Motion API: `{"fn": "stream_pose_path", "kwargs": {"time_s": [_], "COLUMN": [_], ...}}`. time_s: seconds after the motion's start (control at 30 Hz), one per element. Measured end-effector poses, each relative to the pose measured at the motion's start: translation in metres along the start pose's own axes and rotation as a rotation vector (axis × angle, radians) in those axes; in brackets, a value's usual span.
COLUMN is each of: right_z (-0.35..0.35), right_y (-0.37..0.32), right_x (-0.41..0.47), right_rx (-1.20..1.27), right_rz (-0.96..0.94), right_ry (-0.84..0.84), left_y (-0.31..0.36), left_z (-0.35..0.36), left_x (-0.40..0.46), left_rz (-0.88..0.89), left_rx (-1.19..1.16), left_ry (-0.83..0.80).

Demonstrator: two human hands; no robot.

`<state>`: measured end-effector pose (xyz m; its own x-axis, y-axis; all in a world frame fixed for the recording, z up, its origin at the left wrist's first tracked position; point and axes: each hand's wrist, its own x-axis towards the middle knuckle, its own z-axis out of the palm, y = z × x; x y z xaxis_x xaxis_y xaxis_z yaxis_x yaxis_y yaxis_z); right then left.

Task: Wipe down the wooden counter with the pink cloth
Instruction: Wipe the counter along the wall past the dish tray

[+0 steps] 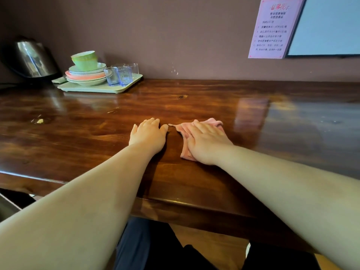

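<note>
This looks like a guest room or small lodging. A long glossy wooden worktop runs along a plain wall; at upper left stand a steel kettle and a tray of stacked bowls and glasses. A pink printed notice hangs at upper right.

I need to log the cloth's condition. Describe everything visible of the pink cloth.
The pink cloth looks like soft, thin fabric, crumpled and loosely folded. It lies flat on the wooden counter under the right hand, whose straight fingers press it down. Edges show beyond the fingertips and beside the wrist. The left hand rests beside it, not touching.
</note>
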<state>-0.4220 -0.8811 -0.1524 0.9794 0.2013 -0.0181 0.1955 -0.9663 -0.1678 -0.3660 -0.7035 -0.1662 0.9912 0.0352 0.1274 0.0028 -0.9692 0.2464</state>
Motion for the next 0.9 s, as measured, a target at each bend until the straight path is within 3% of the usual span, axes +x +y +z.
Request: {"fn": "stream_pose_path", "kwargs": {"time_s": [0.2, 0.37, 0.57, 0.77, 0.9], "right_z": [0.01, -0.013, 0.002, -0.016, -0.004], "right_y": [0.017, 0.027, 0.051, 0.063, 0.07], "right_x": [-0.05, -0.027, -0.075, -0.049, -0.093], "right_rx": [0.014, -0.017, 0.004, -0.08, -0.073], "right_rz": [-0.071, 0.183, -0.014, 0.145, -0.014], "right_ry": [-0.027, -0.065, -0.047, -0.004, 0.026], "left_y": [0.033, 0.06, 0.074, 0.097, 0.119], "left_z": [-0.004, 0.001, 0.005, 0.0, 0.006], "left_x": [-0.006, -0.013, -0.014, -0.011, -0.019], "left_rz": [0.072, 0.157, 0.225, 0.201, 0.288], "left_rx": [-0.079, -0.042, -0.032, -0.064, -0.125], "left_ry": [-0.036, -0.054, -0.069, -0.065, -0.071]}}
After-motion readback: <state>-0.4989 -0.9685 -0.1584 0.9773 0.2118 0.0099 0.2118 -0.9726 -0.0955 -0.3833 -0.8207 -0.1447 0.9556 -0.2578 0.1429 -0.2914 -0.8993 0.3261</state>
